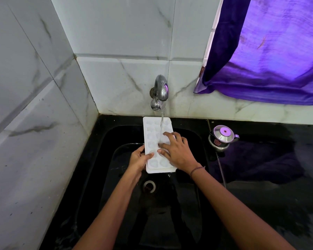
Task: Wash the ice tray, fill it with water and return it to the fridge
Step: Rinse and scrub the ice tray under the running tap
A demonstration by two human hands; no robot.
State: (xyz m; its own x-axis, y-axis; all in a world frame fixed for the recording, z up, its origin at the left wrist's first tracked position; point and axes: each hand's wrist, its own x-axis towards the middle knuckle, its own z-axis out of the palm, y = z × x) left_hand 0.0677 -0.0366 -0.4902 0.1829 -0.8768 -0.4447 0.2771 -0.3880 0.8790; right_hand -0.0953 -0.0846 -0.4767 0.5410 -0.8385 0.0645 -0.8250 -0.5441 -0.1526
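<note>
Ice tray [152,134] sits under open-fingered right hand [177,150], its edge gripped by left hand [139,159].

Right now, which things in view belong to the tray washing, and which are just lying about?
In use: white plastic ice tray, its edge held by the left hand, with the right hand spread on its cups; chrome wall tap running water onto it; black sink underneath.
Lying about: small steel lidded pot on the black counter; purple curtain.
</note>
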